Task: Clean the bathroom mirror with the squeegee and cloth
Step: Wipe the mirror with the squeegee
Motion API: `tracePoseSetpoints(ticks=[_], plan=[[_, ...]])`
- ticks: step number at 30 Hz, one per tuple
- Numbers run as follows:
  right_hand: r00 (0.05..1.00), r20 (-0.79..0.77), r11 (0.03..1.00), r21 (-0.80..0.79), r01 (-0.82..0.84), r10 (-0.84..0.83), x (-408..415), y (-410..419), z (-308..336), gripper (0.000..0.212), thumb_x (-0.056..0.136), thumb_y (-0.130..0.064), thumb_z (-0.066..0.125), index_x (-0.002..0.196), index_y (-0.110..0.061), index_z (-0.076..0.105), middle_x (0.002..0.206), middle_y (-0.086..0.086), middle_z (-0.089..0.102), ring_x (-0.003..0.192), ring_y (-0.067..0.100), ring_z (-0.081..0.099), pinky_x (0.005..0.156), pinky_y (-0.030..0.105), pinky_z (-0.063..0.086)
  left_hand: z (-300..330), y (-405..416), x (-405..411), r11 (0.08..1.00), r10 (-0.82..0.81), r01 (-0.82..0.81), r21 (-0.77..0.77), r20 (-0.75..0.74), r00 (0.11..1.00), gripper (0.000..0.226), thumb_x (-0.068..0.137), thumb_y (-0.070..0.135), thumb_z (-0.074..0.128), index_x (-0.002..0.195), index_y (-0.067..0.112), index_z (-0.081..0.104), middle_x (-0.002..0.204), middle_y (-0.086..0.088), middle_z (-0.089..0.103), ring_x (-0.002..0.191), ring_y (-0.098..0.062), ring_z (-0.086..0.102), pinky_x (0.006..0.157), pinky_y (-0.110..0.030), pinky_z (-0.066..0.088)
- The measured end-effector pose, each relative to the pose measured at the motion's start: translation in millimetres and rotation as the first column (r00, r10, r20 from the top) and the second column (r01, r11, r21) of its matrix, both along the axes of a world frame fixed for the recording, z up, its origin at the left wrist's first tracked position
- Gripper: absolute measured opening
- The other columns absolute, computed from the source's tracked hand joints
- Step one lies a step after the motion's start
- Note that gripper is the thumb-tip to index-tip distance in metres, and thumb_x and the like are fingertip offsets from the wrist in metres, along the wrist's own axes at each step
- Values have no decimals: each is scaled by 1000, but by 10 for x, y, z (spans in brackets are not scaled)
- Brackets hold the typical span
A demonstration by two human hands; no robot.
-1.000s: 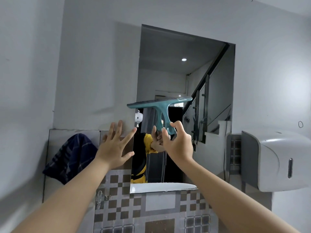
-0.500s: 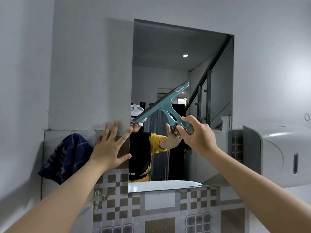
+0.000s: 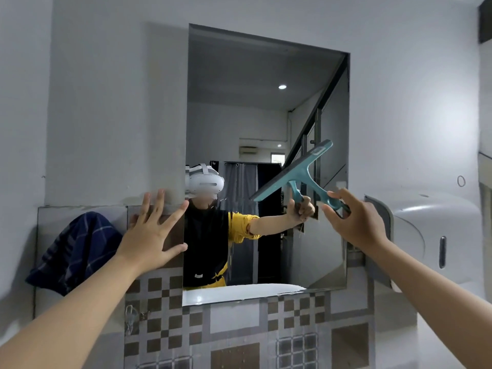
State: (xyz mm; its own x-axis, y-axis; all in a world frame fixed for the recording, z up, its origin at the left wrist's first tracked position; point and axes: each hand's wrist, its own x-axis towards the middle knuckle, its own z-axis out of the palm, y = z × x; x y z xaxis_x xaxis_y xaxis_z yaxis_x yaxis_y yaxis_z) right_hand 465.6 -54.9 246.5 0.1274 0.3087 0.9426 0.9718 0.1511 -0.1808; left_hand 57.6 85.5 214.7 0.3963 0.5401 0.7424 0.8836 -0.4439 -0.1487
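Note:
The frameless mirror (image 3: 266, 107) hangs on the grey wall ahead of me. My right hand (image 3: 354, 222) grips the handle of a teal squeegee (image 3: 295, 174), whose blade is tilted, its right end higher, over the mirror's lower right part. My left hand (image 3: 151, 233) has its fingers spread and rests flat at the mirror's lower left edge, holding nothing. A dark blue checked cloth (image 3: 77, 249) hangs on the wall at the left, apart from both hands.
A white paper dispenser (image 3: 436, 235) sticks out from the wall just right of the mirror, close to my right hand. Patterned brown and grey tiles (image 3: 239, 328) cover the wall below. A small metal hook (image 3: 129, 314) sits under the cloth.
My right hand has carried the squeegee to the right across the mirror, and the blade has gone from level to tilted. My left hand has stayed at the mirror's left edge.

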Motion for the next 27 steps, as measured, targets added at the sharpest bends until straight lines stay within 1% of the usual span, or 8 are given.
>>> tracePoseSetpoints(ticks=[2,6,8,10,14,18,21,27], plan=[[1000,-25,1000,-1,14,-14,131,-51,-46,31,81,-42,67,106,-23,62,56,3,60,46,22,54,46,35,51,2,-4,7,1000,14,-14,-11,-4,1000,95,77,70,48,139,50,-22,152,-4,-32,138,-33,-30,108,-62,26],[996,-86,1000,-24,-1,-1,375,-155,-188,26,81,-44,62,101,-28,56,78,-2,66,56,22,60,49,45,55,8,-20,11,999,38,-38,-30,-12,999,95,78,69,47,136,51,-26,151,-3,-35,136,-31,-33,109,-61,24],[993,-116,999,-8,-33,32,403,-197,-242,22,82,-37,66,100,-29,58,89,-2,67,64,25,64,51,47,57,10,-26,15,999,39,-40,-35,-14,999,95,77,69,47,138,49,-24,150,-3,-36,136,-31,-33,108,-61,25],[985,-156,997,2,-79,79,349,-213,-266,18,83,-27,70,97,-24,59,90,-3,66,65,26,65,52,48,57,11,-33,18,998,45,-45,-39,-12,999,94,77,69,46,140,47,-20,149,-3,-36,136,-31,-33,107,-60,27],[947,-299,991,-28,-127,113,161,-217,-333,16,85,-28,68,93,-23,56,82,3,66,55,28,60,48,42,54,14,-49,35,997,57,-58,-47,-15,998,94,76,69,45,142,46,-18,149,-4,-36,137,-33,-31,108,-62,23],[878,-461,986,-31,-162,130,-86,-223,-364,17,87,-30,67,90,-20,54,84,2,64,65,28,61,54,41,53,10,-37,35,996,59,-60,-64,-10,998,96,78,68,47,140,47,-22,148,-4,-39,135,-33,-34,109,-63,21],[815,-556,978,-21,-208,161,-267,-217,-342,17,88,-31,65,93,-19,54,89,3,63,63,18,57,53,31,47,7,-44,40,997,42,-42,-67,8,999,95,78,66,50,141,47,-19,149,-5,-37,135,-33,-34,109,-63,18],[681,-705,964,16,-264,198,-642,-207,-312,18,92,-30,59,98,-18,48,91,10,62,51,15,51,40,24,43,1,-71,67,995,63,-63,-80,1,998,94,80,67,45,138,46,-25,147,-7,-40,132,-34,-36,111,-61,15]])
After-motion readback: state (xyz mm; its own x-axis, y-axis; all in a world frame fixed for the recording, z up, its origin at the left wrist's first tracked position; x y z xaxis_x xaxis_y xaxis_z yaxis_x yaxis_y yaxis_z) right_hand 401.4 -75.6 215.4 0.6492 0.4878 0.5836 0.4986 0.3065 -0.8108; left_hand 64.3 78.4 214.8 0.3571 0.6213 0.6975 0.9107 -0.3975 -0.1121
